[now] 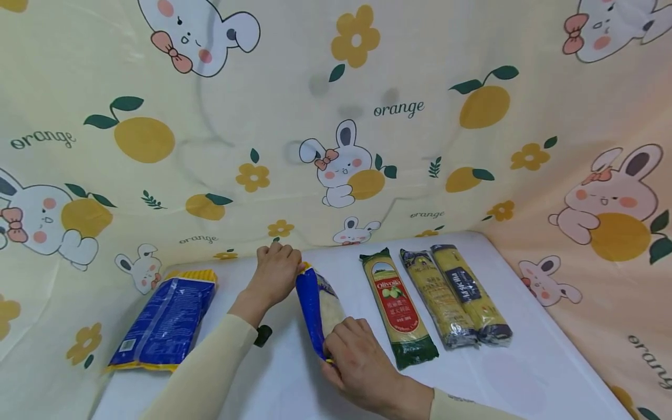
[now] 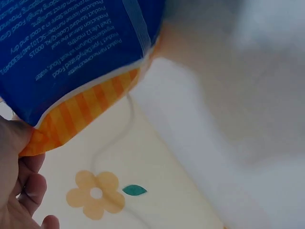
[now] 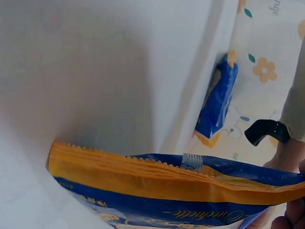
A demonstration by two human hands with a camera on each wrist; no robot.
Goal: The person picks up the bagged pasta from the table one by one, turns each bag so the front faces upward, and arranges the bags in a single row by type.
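Note:
A blue pasta bag (image 1: 311, 309) with yellow ends and a pale front panel is held tilted above the white table. My left hand (image 1: 277, 269) pinches its far top corner; in the left wrist view, the thumb and fingers of that left hand (image 2: 21, 176) grip the orange-striped edge. Lower down, my right hand (image 1: 361, 360) grips the bag's near end with curled fingers. The right wrist view shows the bag's orange crimped edge (image 3: 128, 174) stretched sideways, and my right hand is hidden there.
A second blue bag (image 1: 163, 324) lies at the table's left. On the right lie a red-labelled spaghetti pack (image 1: 398, 309) and two more noodle packs, one clear-fronted (image 1: 438, 297) and one dark-labelled (image 1: 469, 291). A patterned cloth (image 1: 294, 116) hangs behind the table (image 1: 294, 385).

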